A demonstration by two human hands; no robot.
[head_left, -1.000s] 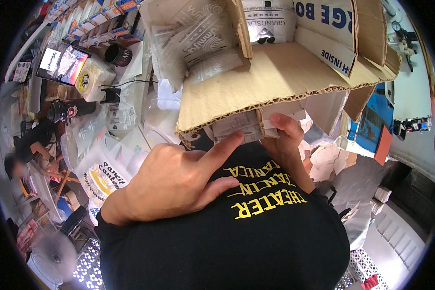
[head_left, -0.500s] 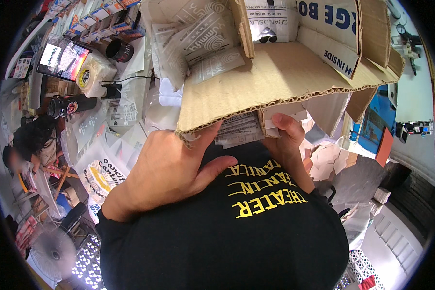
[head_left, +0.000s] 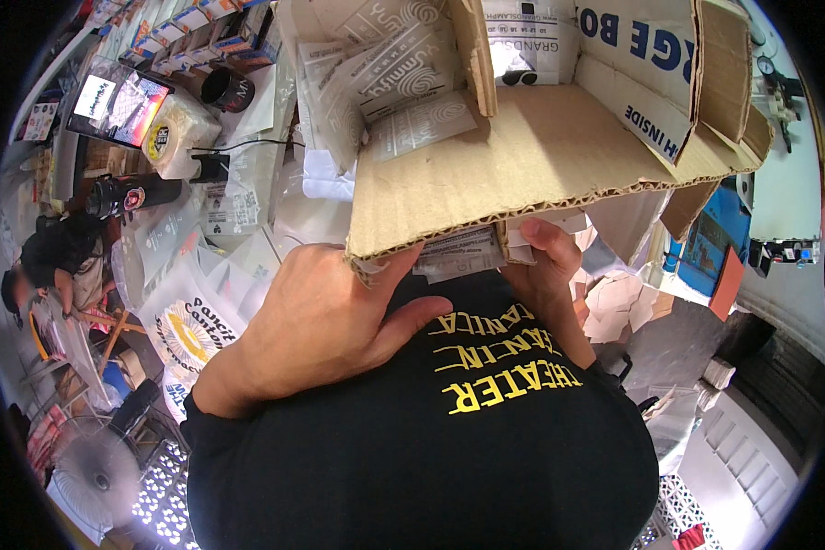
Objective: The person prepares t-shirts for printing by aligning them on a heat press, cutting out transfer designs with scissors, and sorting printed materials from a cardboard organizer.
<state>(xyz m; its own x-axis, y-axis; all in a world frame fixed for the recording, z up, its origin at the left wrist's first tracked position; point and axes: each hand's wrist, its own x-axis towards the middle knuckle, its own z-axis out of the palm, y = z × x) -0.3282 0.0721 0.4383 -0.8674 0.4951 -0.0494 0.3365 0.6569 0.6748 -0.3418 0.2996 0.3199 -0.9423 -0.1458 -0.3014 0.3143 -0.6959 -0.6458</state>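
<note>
A brown cardboard box (head_left: 513, 151), cut into compartments, tilts in front of my chest. My left hand (head_left: 316, 321) is at its near left corner, fingers reaching beneath the panel's edge and mostly hidden; its thumb points right, apart from the cardboard. Under the panel, clear printed plastic packets (head_left: 458, 255) show in a lower compartment between my hands. My right hand (head_left: 550, 261) pinches an upright cardboard divider (head_left: 513, 240) beside these packets, thumb on top. More printed clear packets (head_left: 403, 92) fill the upper left compartment, and a white printed packet (head_left: 527, 41) lies farther back.
To the left are a tablet (head_left: 119, 105), a wrapped roll (head_left: 179, 137), a black mug (head_left: 227, 90), a black flask (head_left: 133, 195) and plastic bags (head_left: 188, 321). A fan (head_left: 96, 477) stands lower left, near another person (head_left: 64, 261). Cardboard pieces (head_left: 619, 298) lie at right.
The box has shifted slightly right and down in the picture, with its packets. Both hands keep nearly the same place and pose.
</note>
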